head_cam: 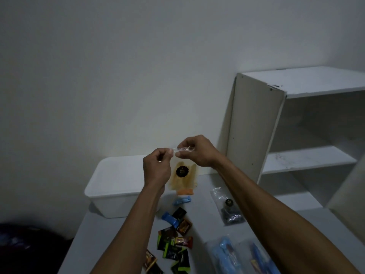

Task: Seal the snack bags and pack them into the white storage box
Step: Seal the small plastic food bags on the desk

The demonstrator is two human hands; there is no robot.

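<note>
I hold a clear snack bag [183,175] with a round black label and pale yellow contents upright above the table. My left hand [157,167] pinches the left end of its top strip. My right hand [194,150] pinches the right end. The white storage box [110,186] sits behind and left of the bag, and its inside is hidden from here. Another clear bag with dark contents [228,207] lies flat to the right. Two bags with blue contents [227,254] lie at the near right edge.
Several small wrapped snacks [173,240] in black, green, blue and brown lie scattered on the white table [205,220]. A white open shelf unit [296,125] stands at the right against the wall. Something dark [29,244] lies low at the left, beyond the table edge.
</note>
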